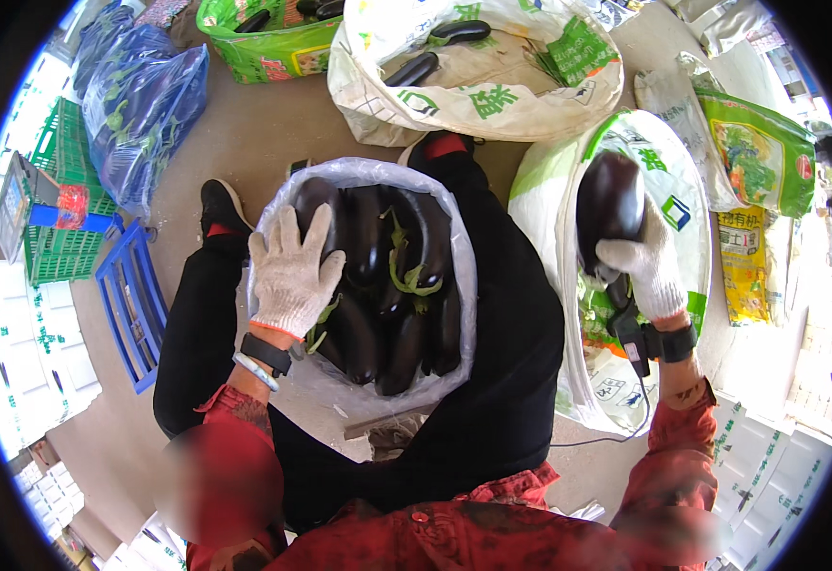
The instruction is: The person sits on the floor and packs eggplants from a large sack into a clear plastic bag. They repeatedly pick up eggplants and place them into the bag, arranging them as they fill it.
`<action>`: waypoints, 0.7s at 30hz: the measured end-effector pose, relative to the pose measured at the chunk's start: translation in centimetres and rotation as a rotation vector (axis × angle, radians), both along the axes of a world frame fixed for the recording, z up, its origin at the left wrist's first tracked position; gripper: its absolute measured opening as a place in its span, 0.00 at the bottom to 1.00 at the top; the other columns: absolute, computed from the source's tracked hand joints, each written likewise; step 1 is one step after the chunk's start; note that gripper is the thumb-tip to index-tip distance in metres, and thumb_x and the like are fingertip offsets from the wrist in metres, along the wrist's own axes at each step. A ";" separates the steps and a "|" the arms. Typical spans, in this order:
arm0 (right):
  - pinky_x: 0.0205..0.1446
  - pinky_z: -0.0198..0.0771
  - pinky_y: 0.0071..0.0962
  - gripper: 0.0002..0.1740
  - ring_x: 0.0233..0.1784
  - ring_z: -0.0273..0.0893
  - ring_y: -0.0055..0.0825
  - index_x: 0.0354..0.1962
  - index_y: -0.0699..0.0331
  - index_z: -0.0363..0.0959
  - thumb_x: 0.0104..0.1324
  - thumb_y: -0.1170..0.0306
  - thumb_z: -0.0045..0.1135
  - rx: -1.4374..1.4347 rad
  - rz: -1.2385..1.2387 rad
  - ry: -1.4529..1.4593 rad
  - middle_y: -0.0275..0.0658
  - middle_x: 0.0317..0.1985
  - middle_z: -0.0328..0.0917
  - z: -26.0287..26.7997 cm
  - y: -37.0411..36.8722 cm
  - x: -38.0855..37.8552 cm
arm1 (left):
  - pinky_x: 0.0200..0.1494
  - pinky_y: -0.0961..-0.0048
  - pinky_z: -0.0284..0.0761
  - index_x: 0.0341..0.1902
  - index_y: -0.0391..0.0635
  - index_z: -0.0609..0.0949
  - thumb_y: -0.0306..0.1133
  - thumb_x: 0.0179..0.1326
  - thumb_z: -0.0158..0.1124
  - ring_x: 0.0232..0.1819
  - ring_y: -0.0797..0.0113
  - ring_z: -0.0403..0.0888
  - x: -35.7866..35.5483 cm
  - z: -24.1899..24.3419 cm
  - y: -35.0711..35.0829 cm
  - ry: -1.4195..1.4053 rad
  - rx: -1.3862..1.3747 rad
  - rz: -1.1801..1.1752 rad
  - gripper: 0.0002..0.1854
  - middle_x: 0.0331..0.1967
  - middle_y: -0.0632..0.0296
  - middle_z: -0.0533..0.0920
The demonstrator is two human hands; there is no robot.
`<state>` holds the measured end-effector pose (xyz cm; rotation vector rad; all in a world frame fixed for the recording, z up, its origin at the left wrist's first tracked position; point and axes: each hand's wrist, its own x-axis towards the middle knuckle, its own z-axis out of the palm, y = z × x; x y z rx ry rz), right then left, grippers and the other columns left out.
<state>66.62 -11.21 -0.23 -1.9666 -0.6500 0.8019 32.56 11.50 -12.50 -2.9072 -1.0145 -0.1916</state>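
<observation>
Between the knees stands a clear plastic bag [464,285] with its mouth rolled back, full of dark eggplants [366,235] lying side by side. My left hand [294,268], in a white knitted glove, lies with spread fingers on the eggplants at the bag's left side. My right hand [641,268], gloved too, grips a large eggplant [609,203] over a white and green woven sack [687,207] on the right. Its thumb lies across the eggplant's lower part. Another eggplant's dark end shows just below that hand, partly hidden.
Ahead stand a wide white woven sack [359,107] with eggplants and a green sack [266,53]. At left are a blue plastic bag [145,107], green crates [62,250], a scale display [16,207] and a blue frame [130,307]. Printed sacks [759,153] lie at right.
</observation>
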 end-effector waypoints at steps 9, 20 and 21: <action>0.47 0.76 0.26 0.28 0.42 0.80 0.27 0.58 0.65 0.70 0.62 0.64 0.63 0.405 -0.350 -0.098 0.38 0.44 0.80 6.0 -2.7 2.5 | 0.66 0.42 0.59 0.75 0.52 0.65 0.48 0.67 0.59 0.67 0.39 0.66 -0.2 -0.3 -0.3 0.043 -0.021 0.023 0.35 0.66 0.36 0.67; 0.56 0.81 0.35 0.28 0.47 0.82 0.35 0.57 0.69 0.71 0.70 0.55 0.55 0.753 -0.245 0.072 0.49 0.49 0.79 13.9 5.1 -2.6 | 0.64 0.35 0.56 0.75 0.60 0.65 0.53 0.67 0.57 0.67 0.40 0.67 -0.6 -1.7 0.1 -0.025 -0.001 0.014 0.34 0.66 0.37 0.70; 0.58 0.80 0.37 0.29 0.49 0.82 0.36 0.58 0.70 0.70 0.70 0.55 0.54 0.785 -0.178 0.043 0.50 0.51 0.78 14.0 5.4 -3.3 | 0.63 0.36 0.57 0.74 0.59 0.67 0.52 0.66 0.58 0.65 0.40 0.69 -0.6 -1.6 0.2 -0.025 0.002 0.012 0.34 0.65 0.36 0.70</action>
